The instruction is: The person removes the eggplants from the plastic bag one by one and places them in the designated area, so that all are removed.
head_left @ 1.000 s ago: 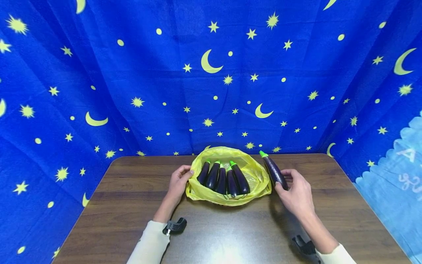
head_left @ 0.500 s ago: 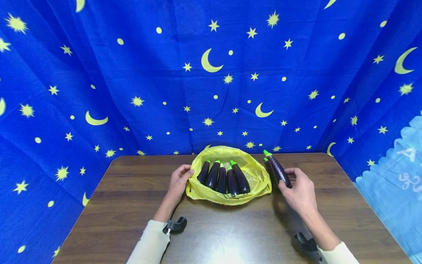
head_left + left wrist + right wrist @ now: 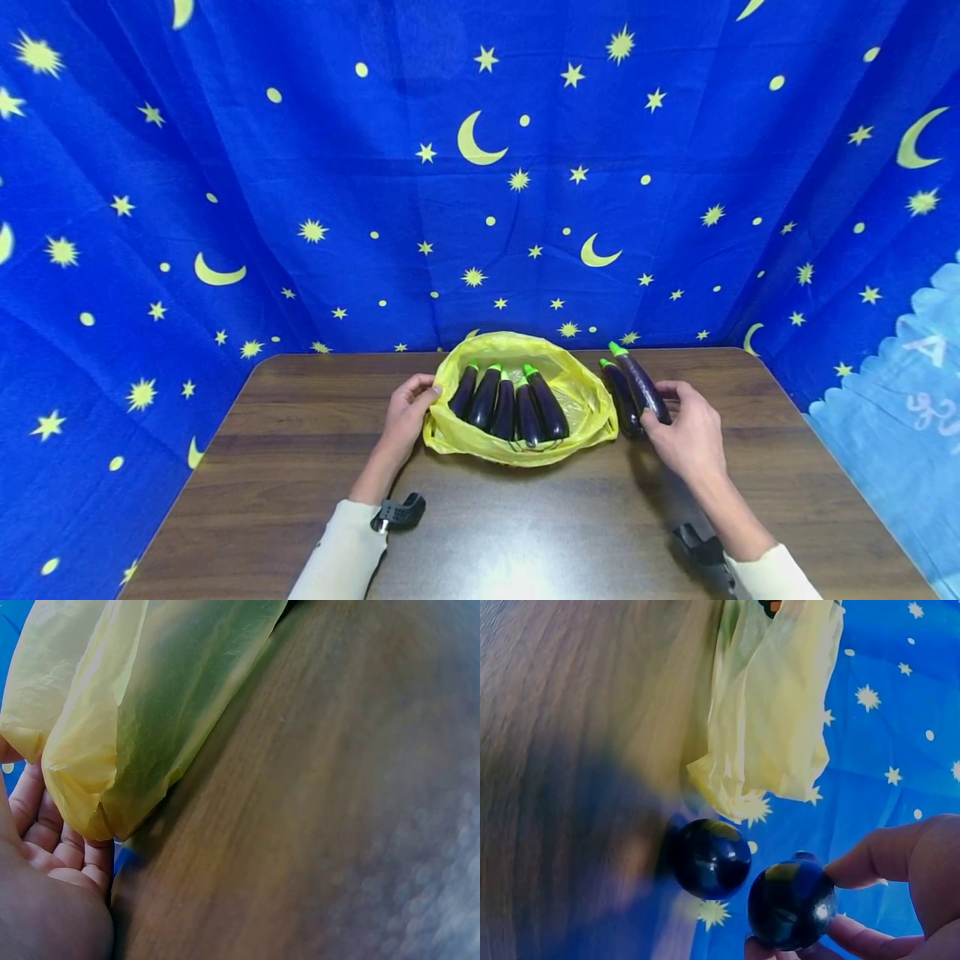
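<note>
While the left hand (image 3: pixel 406 411) pinches the left edge of the yellow bag (image 3: pixel 450 437), the right hand (image 3: pixel 688 433) grips one eggplant (image 3: pixel 639 382) by its near end, green cap (image 3: pixel 617 348) pointing away; second eggplant (image 3: pixel 618 395) just beside, bag side; five eggplants (image 3: pixel 504 412) inside bag.

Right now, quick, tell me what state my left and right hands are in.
Left hand: closed, holding the edge of the thin yellow plastic bag.
Right hand: closed, holding a long, glossy, dark purple eggplant by its rounded end.
</note>
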A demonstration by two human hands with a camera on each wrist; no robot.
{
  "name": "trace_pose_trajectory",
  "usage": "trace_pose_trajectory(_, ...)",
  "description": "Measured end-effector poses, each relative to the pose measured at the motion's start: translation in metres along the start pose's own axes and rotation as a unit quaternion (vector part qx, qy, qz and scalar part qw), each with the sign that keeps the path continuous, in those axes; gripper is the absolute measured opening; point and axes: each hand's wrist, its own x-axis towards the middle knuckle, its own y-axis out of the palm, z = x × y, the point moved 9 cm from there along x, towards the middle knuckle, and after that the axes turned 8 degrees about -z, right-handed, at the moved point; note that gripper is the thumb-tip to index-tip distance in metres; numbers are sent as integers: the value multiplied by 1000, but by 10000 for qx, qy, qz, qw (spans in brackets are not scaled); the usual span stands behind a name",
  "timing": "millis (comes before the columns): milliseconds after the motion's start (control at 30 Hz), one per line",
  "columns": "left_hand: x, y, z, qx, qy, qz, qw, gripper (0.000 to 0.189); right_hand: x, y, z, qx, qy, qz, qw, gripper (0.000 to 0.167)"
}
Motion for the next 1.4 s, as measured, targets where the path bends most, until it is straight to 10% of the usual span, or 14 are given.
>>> trace_pose_trajectory(1400, -2, 1, -4, -125, -15, -34, 9999, 19, 6, 18, -45, -401, 392, 522, 9971, 47)
